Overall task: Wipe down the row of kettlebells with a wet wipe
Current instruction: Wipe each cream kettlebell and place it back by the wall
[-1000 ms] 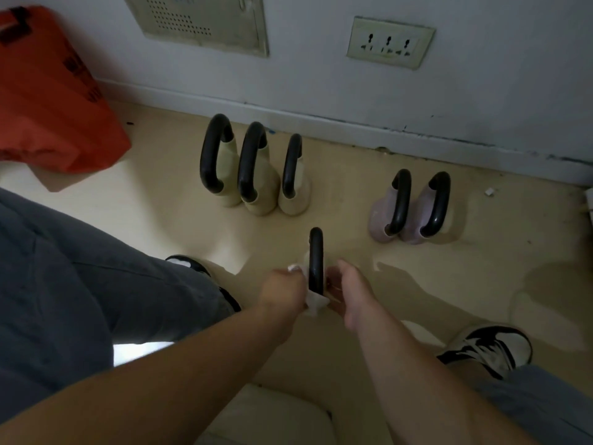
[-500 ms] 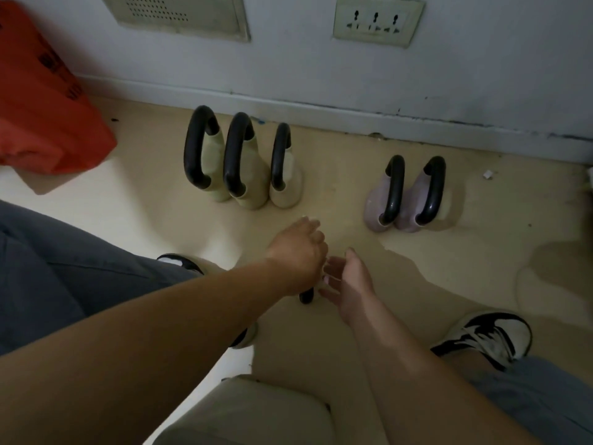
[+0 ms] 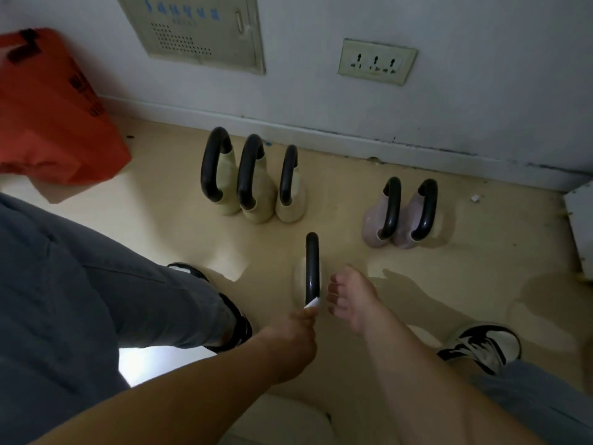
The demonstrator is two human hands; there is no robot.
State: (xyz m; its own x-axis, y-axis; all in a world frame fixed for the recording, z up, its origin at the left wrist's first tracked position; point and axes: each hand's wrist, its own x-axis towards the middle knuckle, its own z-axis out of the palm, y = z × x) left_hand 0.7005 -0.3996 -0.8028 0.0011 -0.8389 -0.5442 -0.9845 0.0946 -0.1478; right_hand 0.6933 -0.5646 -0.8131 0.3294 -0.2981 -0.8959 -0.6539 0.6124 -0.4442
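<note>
Wipe (image 3: 312, 304) pinched in left hand (image 3: 288, 342) fingers, touching kettlebell (image 3: 312, 268) handle | right hand (image 3: 353, 300) released beside it

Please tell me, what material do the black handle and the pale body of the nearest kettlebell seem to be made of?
On the nearest kettlebell, the black handle looks like hard plastic or coated metal: smooth, with small glossy highlights. The pale body looks matte and cream, perhaps a vinyl or plastic shell; it is mostly hidden, so this is uncertain. The left hand pinches a white wipe against the handle's near end.
</note>
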